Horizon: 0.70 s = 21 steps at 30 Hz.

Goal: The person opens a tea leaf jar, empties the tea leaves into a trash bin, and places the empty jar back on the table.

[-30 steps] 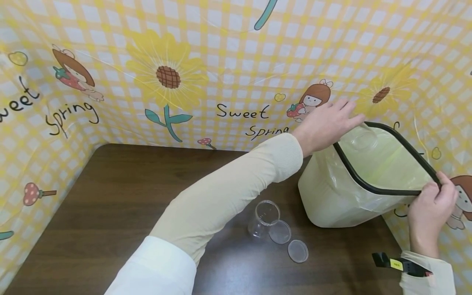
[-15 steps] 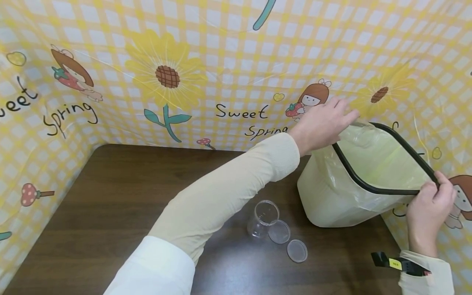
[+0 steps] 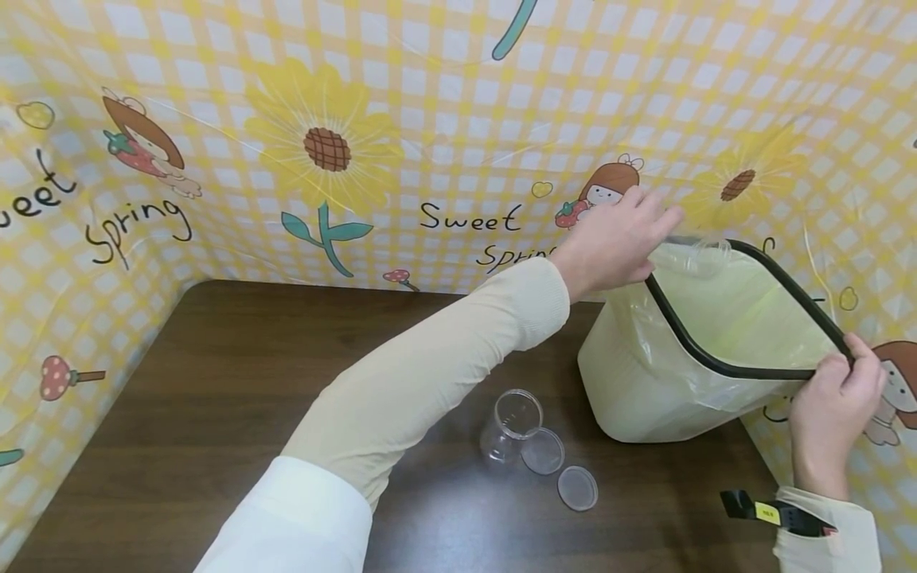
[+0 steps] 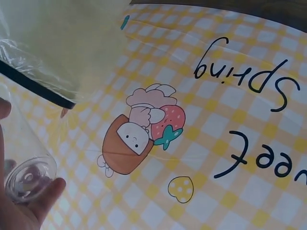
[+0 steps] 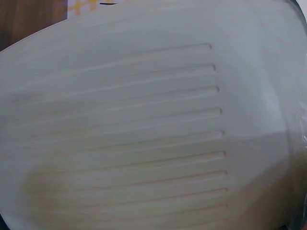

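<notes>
At the right stands a pale trash can (image 3: 645,398) with a black rim and a translucent liner bag (image 3: 759,310) folded over it. My left hand (image 3: 619,239) is at its far left corner, gripping a clear plastic jar (image 3: 705,256) that lies tilted over the opening. In the left wrist view the fingers and thumb hold the jar (image 4: 31,175) near its round base. My right hand (image 3: 834,406) grips the black rim at the near right corner. Only the can's ribbed side (image 5: 144,143) fills the right wrist view; the right hand is hidden there.
An uncapped clear jar (image 3: 501,442) stands on the dark wooden table (image 3: 215,414), left of the can. Two clear round lids (image 3: 543,452) lie beside it. Checked yellow cloth (image 3: 430,119) with printed pictures walls in the back and sides.
My left hand has drawn slightly left, and the jar in it has shifted with it along the can's back edge. My right hand stays on the rim.
</notes>
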{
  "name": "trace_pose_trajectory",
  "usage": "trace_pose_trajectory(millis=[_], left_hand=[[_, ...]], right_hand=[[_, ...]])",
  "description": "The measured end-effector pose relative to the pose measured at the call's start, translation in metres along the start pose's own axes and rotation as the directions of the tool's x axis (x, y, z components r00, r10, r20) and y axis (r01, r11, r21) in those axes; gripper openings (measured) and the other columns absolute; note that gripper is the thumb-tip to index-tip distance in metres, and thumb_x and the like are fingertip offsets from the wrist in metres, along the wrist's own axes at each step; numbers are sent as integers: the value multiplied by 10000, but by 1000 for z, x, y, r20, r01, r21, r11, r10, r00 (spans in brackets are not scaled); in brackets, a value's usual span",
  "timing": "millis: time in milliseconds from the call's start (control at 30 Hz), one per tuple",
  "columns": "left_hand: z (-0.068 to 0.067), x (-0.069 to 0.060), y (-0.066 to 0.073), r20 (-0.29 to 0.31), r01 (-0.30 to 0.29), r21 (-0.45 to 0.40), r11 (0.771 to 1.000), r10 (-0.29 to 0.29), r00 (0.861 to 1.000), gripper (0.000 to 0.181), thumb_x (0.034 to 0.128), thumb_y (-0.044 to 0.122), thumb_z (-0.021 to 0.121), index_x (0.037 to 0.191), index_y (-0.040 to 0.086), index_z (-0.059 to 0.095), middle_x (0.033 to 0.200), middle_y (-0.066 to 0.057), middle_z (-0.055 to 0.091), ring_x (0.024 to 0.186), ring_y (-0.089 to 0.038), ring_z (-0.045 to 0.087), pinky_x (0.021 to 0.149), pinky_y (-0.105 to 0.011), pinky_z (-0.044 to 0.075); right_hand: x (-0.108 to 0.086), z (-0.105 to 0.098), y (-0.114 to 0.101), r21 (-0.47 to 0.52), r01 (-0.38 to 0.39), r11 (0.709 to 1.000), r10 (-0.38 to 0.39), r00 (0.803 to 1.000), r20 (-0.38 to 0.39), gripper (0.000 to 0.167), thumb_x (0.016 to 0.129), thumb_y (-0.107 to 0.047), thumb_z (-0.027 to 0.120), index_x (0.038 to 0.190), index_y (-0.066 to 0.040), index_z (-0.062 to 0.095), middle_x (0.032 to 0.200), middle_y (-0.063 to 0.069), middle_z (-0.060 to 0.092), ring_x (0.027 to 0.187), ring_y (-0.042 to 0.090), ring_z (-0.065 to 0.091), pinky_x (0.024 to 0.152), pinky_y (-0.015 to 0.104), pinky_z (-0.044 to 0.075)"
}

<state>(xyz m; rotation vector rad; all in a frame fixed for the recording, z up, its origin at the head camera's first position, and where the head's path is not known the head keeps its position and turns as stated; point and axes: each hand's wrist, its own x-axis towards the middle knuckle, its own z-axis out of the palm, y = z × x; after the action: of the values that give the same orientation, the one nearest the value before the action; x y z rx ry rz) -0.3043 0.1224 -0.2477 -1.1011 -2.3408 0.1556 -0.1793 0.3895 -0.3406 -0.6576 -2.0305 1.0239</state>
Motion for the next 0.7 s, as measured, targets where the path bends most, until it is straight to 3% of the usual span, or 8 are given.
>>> trace_pose_trajectory(millis=[200, 367, 700], left_hand=[[1, -2, -2, -29, 40, 46, 998, -38, 999, 607, 970, 509, 544, 1443, 144, 439, 1222, -21, 567, 1078, -202, 577, 798, -273, 488], [2, -4, -4, -43, 52, 26, 998, -51, 998, 627, 964, 517, 525, 1464, 148, 438, 1279, -20, 578, 1104, -191, 603, 867, -280, 498], [7, -8, -4, -64, 88, -10, 996, -89, 994, 610, 961, 533, 497, 1412, 124, 469, 1159, 10, 609, 1032, -168, 622, 860, -252, 524]], right_hand=[[1, 0, 0, -1, 4, 1000, -4, 1000, 1, 518, 1053, -226, 257, 1512, -69, 440, 1529, 150, 372, 1369, 178, 355, 1175, 314, 238], [1, 0, 0, -2, -2, 1000, 2, 1000, 6, 522, 1051, -225, 258, 1515, -68, 436, 1535, 146, 367, 1376, 175, 348, 1178, 313, 233], [1, 0, 1, -6, 5, 1000, -4, 1000, 7, 523, 1052, -226, 255, 1517, -67, 431, 1535, 149, 365, 1374, 177, 348, 1177, 318, 235]])
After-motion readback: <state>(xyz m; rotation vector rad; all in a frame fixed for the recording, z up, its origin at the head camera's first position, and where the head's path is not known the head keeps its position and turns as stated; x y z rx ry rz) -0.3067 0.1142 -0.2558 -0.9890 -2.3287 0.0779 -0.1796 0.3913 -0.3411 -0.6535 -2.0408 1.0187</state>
